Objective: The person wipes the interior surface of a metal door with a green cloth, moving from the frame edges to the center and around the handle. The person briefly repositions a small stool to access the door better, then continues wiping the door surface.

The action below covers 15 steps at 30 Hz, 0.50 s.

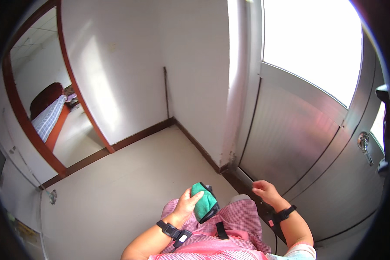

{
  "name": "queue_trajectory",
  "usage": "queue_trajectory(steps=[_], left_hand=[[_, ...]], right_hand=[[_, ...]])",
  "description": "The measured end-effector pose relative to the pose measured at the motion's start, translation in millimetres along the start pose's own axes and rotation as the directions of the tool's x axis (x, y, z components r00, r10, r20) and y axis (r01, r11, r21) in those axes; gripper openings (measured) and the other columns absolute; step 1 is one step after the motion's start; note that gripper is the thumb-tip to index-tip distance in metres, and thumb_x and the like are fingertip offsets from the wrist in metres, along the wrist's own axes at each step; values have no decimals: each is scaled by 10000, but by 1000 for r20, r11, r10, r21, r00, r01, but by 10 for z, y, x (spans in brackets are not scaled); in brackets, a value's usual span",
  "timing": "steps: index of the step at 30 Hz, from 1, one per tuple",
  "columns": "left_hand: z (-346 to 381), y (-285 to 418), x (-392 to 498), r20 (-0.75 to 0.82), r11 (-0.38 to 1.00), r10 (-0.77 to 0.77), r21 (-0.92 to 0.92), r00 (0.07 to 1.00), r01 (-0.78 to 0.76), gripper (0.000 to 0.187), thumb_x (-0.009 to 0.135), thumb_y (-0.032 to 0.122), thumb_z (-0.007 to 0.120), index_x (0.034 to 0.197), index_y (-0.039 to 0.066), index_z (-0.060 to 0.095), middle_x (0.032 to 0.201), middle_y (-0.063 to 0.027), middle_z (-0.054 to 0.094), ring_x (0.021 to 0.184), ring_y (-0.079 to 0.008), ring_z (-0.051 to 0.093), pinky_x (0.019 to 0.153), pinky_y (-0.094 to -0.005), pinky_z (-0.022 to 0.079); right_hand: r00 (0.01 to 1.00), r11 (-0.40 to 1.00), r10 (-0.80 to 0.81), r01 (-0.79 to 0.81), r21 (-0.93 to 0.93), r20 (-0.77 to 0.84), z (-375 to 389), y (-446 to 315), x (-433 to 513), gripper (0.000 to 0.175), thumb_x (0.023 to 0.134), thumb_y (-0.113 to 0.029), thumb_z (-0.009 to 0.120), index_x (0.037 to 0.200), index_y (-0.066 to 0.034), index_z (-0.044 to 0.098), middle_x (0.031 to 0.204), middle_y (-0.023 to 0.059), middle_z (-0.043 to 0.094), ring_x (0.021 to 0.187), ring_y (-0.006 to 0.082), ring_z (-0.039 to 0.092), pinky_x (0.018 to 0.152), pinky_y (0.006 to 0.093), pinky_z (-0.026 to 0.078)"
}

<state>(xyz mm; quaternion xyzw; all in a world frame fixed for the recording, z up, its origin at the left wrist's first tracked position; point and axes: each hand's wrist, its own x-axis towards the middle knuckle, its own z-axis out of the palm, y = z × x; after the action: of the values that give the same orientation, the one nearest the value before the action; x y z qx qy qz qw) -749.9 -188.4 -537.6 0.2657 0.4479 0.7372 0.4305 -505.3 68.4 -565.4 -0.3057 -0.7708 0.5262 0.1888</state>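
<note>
A folded green cloth with dark edging [204,202] is gripped in my left hand [188,204], thumb on top, above my lap. My right hand [267,193] is raised near the lower part of a metal door [289,130], its fingers loosely curled with no object visible in them; whether it touches the door I cannot tell. Both wrists wear black straps with small devices. A pink checked apron [243,217] covers my legs.
The door has a lever handle [364,146] at the right. A thin dark rod [166,92] leans in the wall corner. At the left, a red-brown door frame [84,110] opens onto a room with a bed [50,117]. Pale floor [126,188] lies ahead.
</note>
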Motion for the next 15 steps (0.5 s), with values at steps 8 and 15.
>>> queue_trajectory(steps=[8,15], left_hand=[[-385,-65,-15,-135,994,-101,23,986,105,224,972,149,595,1153,18,587,1033,-68,673,898,-168,674,824,-324,563],[-346,-396,1131,-39,929,-242,279,969,243,376,956,173,632,1257,-22,520,1106,-86,649,971,-157,648,869,-314,541]], right_hand=[[726,746,490,-64,-662,483,86,2170,-1238,488,880,-362,639,1265,-62,616,1266,145,637,1151,363,599,958,397,485],[473,591,801,-530,-608,366,268,2434,-2262,476,890,-364,625,1256,-60,619,1258,150,639,1145,360,601,958,402,483]])
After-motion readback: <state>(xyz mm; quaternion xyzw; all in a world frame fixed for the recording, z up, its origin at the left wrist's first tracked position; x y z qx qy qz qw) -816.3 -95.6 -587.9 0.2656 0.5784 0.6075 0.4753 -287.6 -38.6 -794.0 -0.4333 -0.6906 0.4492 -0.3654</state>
